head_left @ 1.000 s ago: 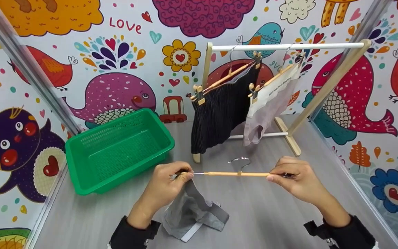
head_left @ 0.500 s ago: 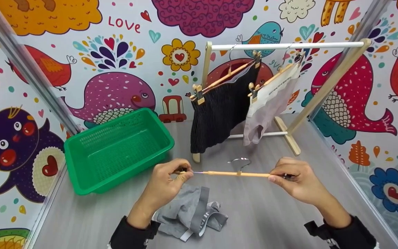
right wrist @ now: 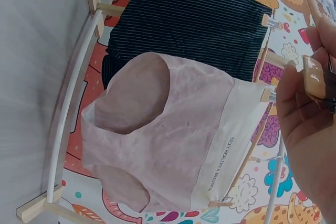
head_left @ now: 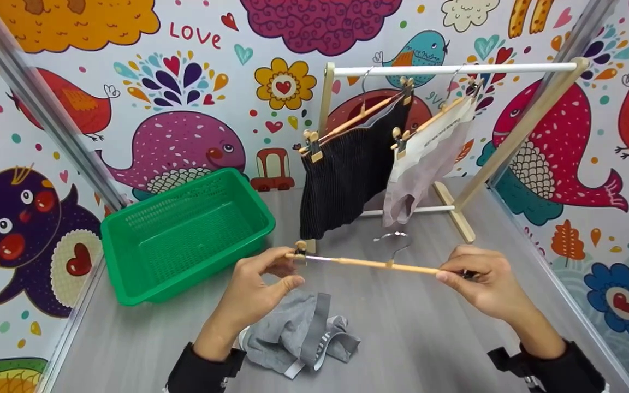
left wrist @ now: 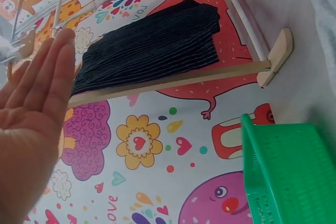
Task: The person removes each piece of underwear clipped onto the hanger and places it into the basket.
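Clip hanger between two hands; grey garment on the worktop

Right hand: grip closed, thumb and curled fingers pinching one end of a wooden clip hanger. In the right wrist view a wooden clip tip shows among these fingers.

Left hand: grip loose, thumb well apart from the fingers; left wrist view shows the fingers straight. The hanger's other end reaches the index finger in the head view; exact contact partly hidden. The left clip stands at that end, in plain sight beside the fingers.

Hanger: spans the gap between the hands, slightly sloped in the head view, left end higher. Metal hook points up and away from the person.

Grey garment: crumpled on the worktop, beneath and near the left hand. Darker waistband bears pale lettering, only partly legible.

Green basket: on the worktop, beyond the left hand and to its left.

Rack: wooden frame, white top bar, beyond the hands. From it hang black striped shorts and a pale pink garment with a white waistband, each clipped to a hanger.

Backdrop: wall printed with cartoon animals.
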Tool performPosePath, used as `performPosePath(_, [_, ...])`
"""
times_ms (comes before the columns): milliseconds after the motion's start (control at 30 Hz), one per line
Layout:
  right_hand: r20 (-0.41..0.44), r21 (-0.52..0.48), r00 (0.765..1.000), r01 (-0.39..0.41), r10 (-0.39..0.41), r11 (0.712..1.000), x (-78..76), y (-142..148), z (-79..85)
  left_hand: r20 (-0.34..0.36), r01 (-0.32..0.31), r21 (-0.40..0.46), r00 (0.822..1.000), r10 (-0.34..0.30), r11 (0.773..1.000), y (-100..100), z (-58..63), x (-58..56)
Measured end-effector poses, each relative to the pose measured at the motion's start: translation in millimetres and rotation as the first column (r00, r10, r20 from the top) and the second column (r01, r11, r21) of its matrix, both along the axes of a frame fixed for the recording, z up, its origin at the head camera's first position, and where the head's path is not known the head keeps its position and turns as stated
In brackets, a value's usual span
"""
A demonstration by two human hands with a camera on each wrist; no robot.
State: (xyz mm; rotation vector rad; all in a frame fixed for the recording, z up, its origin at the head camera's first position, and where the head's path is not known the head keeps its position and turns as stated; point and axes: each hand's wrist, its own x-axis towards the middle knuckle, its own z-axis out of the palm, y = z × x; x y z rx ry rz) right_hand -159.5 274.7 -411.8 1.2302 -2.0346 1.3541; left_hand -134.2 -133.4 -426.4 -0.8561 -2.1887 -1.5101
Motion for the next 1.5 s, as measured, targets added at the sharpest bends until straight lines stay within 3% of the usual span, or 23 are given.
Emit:
performPosePath(200, [-0.018, -0.031, 0.998, 0.054, -0.054, 0.998, 1.3, 6, 5.3, 0.001, -0.077, -0.100, 0.997, 0.077, 0.992, -3, -11.4, 1.1])
performPosePath(400, [-0.010, -0.076, 0.998, 0.062, -0.063, 0.995, 3.4, 9, 8.4, -0.015, -0.135, -0.210, 0.991, 0.135, 0.968, -4, -26.6, 3.5])
performPosePath(533, [-0.023, -0.065, 0.993, 0.116, -0.118, 0.991, 6.1, 12, 9.7, -0.013, -0.162, -0.274, 0.986, 0.164, 0.948, -6, -36.5, 5.9])
performPosePath(600, [-0.032, -0.070, 0.989, 0.141, -0.144, 0.988, 7.4, 14, 11.0, 0.019, -0.155, -0.305, 0.986, 0.168, 0.940, -7, -40.4, 7.4])
performPosePath(733, [-0.043, -0.090, 0.979, 0.196, -0.200, 0.977, 8.9, 17, 14.3, 0.151, -0.109, -0.359, 0.973, 0.173, 0.927, -9, -46.8, 11.0])
performPosePath(867, [-0.042, -0.110, 0.967, 0.247, -0.253, 0.963, 9.5, 21, 17.4, 0.289, -0.046, -0.391, 0.942, 0.170, 0.919, -9, -53.6, 12.7])
performPosePath(967, [-0.039, -0.122, 0.958, 0.277, -0.284, 0.953, 9.3, 23, 19.0, 0.355, -0.006, -0.416, 0.920, 0.168, 0.909, -8, -60.7, 12.4])
performPosePath(1067, [-0.039, -0.126, 0.947, 0.311, -0.317, 0.942, 8.8, 25, 20.8, 0.370, 0.013, -0.441, 0.914, 0.169, 0.898, -6, -69.1, 12.1])
performPosePath(1300, [-0.033, -0.127, 0.926, 0.370, -0.376, 0.920, 11.9, 29, 25.2, 0.335, 0.014, -0.476, 0.927, 0.166, 0.879, -1, -88.9, 13.2])
performPosePath(1500, [-0.041, -0.142, 0.911, 0.401, -0.410, 0.905, 13.8, 31, 29.3, 0.344, 0.040, -0.506, 0.926, 0.158, 0.862, 2, -102.5, 13.3])
